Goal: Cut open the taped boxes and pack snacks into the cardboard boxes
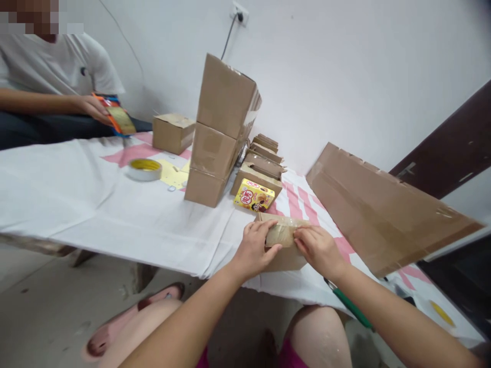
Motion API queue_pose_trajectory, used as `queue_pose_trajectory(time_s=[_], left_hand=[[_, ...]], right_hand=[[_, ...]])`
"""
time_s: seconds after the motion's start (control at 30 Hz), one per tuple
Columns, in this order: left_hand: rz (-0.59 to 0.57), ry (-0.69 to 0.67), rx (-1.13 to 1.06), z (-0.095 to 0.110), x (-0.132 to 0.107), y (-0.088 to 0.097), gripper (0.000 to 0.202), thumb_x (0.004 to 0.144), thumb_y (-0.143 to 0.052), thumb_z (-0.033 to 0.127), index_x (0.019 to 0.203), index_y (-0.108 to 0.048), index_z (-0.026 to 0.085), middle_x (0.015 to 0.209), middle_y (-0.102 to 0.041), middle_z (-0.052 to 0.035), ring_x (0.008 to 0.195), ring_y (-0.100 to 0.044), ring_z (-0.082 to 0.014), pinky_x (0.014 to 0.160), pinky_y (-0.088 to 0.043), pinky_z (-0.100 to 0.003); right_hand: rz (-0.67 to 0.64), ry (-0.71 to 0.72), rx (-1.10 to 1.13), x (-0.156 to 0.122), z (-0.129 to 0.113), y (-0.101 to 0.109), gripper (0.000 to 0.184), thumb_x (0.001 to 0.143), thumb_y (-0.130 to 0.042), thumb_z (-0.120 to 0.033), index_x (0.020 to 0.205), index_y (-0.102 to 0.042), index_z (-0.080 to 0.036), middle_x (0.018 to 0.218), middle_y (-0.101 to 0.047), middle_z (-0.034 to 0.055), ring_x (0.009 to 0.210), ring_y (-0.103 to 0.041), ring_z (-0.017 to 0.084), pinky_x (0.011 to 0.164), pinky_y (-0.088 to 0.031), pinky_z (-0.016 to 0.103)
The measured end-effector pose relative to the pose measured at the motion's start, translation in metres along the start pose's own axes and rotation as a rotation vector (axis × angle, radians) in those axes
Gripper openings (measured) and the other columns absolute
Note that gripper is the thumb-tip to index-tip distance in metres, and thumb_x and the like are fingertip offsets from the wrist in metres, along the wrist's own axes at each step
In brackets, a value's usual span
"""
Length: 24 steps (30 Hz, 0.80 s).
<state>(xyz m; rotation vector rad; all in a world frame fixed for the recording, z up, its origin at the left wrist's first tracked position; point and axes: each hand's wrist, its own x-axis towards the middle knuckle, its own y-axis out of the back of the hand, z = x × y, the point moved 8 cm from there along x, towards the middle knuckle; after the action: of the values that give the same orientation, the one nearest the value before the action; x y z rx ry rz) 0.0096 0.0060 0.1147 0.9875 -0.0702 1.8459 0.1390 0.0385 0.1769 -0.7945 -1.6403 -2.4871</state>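
Steadying small carton [286, 260], nearer than and right of box stack [217, 145], with left hand [255, 248] spread over its edge, likely against sliding; pinching clear tape [281, 236] with right hand [318, 249], likely for tautness; too blurred to tell if stuck.

Looks like a home, judging by wall socket [240, 14] at top centre, dark door [447, 138] at right, pink slipper [118, 323] at lower left, cloth-draped counter [95, 204] between.
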Motion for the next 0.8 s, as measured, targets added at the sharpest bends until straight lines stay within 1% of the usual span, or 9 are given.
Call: queue_pose_trajectory(time_s=[0.13, 0.27, 0.37, 0.43, 0.5, 0.6, 0.7, 0.8], left_hand=[[0.004, 0.005, 0.002, 0.0, 0.0, 0.0, 0.048, 0.077, -0.064, 0.025, 0.122, -0.049, 0.02, 0.115, -0.062, -0.0105, 0.109, -0.053, -0.0287, 0.1, -0.035, -0.049], [0.008, 0.002, 0.004, 0.002, 0.0, 0.0, 0.048, 0.076, -0.064, 0.024, 0.121, -0.049, 0.02, 0.116, -0.062, -0.0104, 0.11, -0.053, -0.0288, 0.1, -0.035, -0.048], [0.003, 0.005, 0.001, 0.002, 0.0, 0.0, 0.048, 0.076, -0.064, 0.023, 0.121, -0.049, 0.019, 0.116, -0.062, -0.0103, 0.11, -0.053, -0.0286, 0.1, -0.035, -0.048], [0.004, 0.005, 0.0, 0.002, 0.0, 0.0, 0.047, 0.076, -0.064, 0.023, 0.121, -0.049, 0.02, 0.116, -0.062, -0.0101, 0.11, -0.053, -0.0283, 0.1, -0.035, -0.048], [0.003, 0.005, -0.001, 0.002, 0.0, 0.0, 0.047, 0.076, -0.064, 0.023, 0.121, -0.049, 0.02, 0.116, -0.062, -0.0102, 0.11, -0.053, -0.0282, 0.1, -0.035, -0.048], [-0.003, 0.007, -0.001, 0.002, 0.001, 0.0, 0.048, 0.076, -0.065, 0.023, 0.121, -0.049, 0.019, 0.116, -0.062, -0.0108, 0.11, -0.053, -0.0285, 0.1, -0.035, -0.048], [-0.007, 0.007, 0.0, 0.002, 0.001, 0.0, 0.049, 0.076, -0.066, 0.023, 0.121, -0.05, 0.017, 0.116, -0.062, -0.011, 0.11, -0.053, -0.0288, 0.1, -0.034, -0.048], [-0.006, 0.004, -0.001, 0.003, 0.001, 0.001, 0.049, 0.076, -0.066, 0.023, 0.121, -0.049, 0.018, 0.116, -0.062, -0.0103, 0.11, -0.053, -0.0283, 0.1, -0.034, -0.048]], right_hand=[[-0.031, -0.014, -0.063, 0.002, -0.002, -0.001, 0.019, 0.092, -0.045, -0.015, 0.078, -0.056, -0.02, 0.073, -0.065, 0.0055, 0.072, -0.06, 0.019, 0.069, -0.045, 0.03], [-0.041, -0.075, -0.048, 0.002, 0.001, 0.002, 0.017, 0.093, -0.046, -0.019, 0.079, -0.055, -0.02, 0.07, -0.063, 0.0034, 0.066, -0.057, 0.017, 0.062, -0.041, 0.027], [-0.063, -0.048, -0.095, 0.002, -0.001, 0.0, 0.019, 0.094, -0.045, -0.02, 0.078, -0.055, -0.02, 0.07, -0.063, 0.0033, 0.066, -0.057, 0.017, 0.062, -0.039, 0.027], [-0.061, -0.017, -0.14, 0.002, -0.003, -0.003, 0.022, 0.094, -0.044, -0.019, 0.075, -0.054, -0.02, 0.069, -0.062, 0.0034, 0.065, -0.056, 0.017, 0.063, -0.038, 0.028], [-0.049, -0.018, -0.15, 0.004, -0.001, -0.005, 0.023, 0.094, -0.043, -0.019, 0.073, -0.054, -0.02, 0.067, -0.061, 0.0032, 0.064, -0.055, 0.017, 0.063, -0.038, 0.028], [-0.045, -0.064, -0.074, 0.006, 0.005, -0.005, 0.018, 0.093, -0.046, -0.018, 0.076, -0.054, -0.02, 0.07, -0.062, 0.0029, 0.066, -0.057, 0.016, 0.062, -0.04, 0.026], [-0.081, -0.086, 0.0, 0.005, 0.008, -0.005, 0.014, 0.093, -0.048, -0.02, 0.08, -0.055, -0.02, 0.076, -0.065, 0.0034, 0.07, -0.059, 0.016, 0.064, -0.041, 0.026], [-0.098, -0.075, -0.015, 0.004, 0.006, -0.004, 0.017, 0.094, -0.047, -0.022, 0.08, -0.055, -0.02, 0.076, -0.066, 0.0035, 0.07, -0.059, 0.016, 0.065, -0.041, 0.026]])
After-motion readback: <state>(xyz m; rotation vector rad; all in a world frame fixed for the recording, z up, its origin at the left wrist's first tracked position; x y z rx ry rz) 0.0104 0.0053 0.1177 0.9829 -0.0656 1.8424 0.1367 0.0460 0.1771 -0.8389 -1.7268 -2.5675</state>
